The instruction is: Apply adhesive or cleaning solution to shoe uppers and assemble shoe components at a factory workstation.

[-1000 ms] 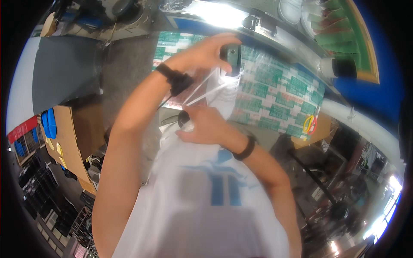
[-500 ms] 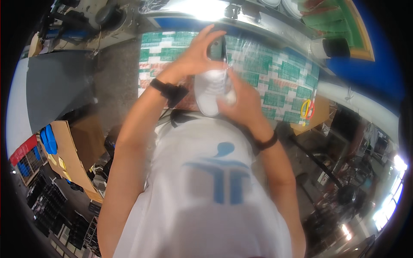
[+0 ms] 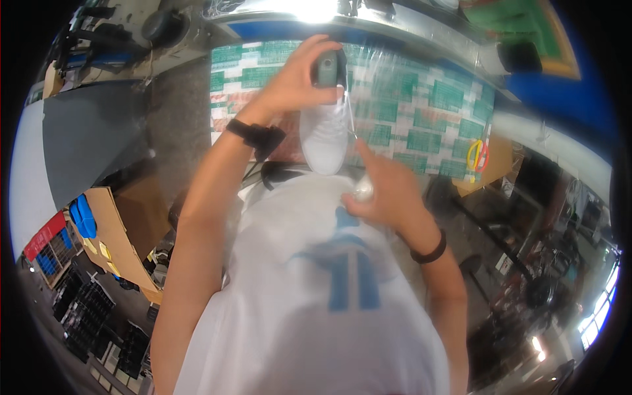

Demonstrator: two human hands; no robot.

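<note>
Head camera view: a white shoe (image 3: 325,141) sat with its toe toward the wearer's white shirt (image 3: 276,276), below the fingers of the left hand (image 3: 289,84), which were clamped around its heel end and a grey-green piece (image 3: 327,68) at the opening. Whether it touched the surface could not be told. Right of those fingers, a white lace (image 3: 350,113) ran taut toward the forefinger of the right hand (image 3: 394,192), whose other fingers were closed on a pale round handle (image 3: 363,189). Green-and-white printed sheeting (image 3: 388,108), glossy with reflected light, spread beneath and beyond both hands. Well right of the right fingers lay a yellow-and-red looped item (image 3: 477,157), near cardboard (image 3: 494,166). Farther out, a bright lamp (image 3: 315,9) shone beyond the left fingertips; a grey panel (image 3: 95,128) and an open carton (image 3: 122,230) stood far to their left.
</note>
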